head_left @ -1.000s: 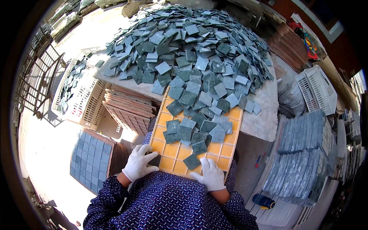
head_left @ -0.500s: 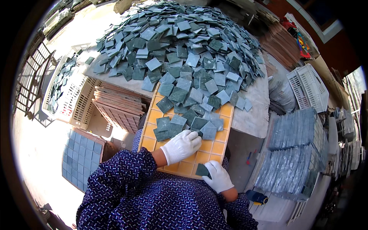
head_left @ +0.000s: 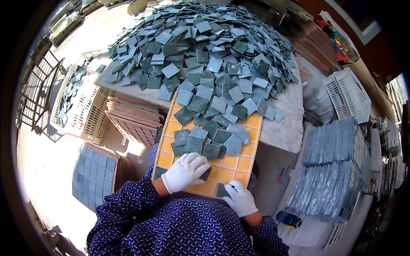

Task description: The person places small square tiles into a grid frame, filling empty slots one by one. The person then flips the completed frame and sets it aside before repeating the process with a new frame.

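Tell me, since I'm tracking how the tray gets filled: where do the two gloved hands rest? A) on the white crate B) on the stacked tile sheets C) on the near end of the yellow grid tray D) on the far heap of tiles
C: the left hand covers a green tile and the right hand presses another at the near edge of the yellow grid tray.

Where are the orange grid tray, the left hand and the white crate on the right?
orange grid tray (head_left: 243, 164), head view, bare cell near its right edge
left hand (head_left: 185, 171), head view, back of glove
white crate (head_left: 350, 96), head view, slatted side
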A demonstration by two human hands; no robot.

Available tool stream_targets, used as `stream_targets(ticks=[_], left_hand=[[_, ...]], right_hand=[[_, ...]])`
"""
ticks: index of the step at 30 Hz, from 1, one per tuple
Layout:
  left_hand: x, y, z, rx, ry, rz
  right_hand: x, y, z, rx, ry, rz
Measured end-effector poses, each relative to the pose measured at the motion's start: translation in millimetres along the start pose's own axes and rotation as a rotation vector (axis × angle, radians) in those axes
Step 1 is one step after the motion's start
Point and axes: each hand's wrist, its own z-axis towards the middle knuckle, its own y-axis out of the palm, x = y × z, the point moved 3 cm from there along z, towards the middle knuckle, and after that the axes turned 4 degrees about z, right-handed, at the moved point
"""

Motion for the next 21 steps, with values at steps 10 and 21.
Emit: stream_targets(ticks=[10,21], left_hand=[[-27,-5,-102,-0.032,-0.225,0.017],[-31,-3,-91,-0.024,-0.127,0.0]], right_hand=[[-5,-8,16,-0.102,-0.028,0.001],[-18,-14,112,0.268,-0.102,-0.086]])
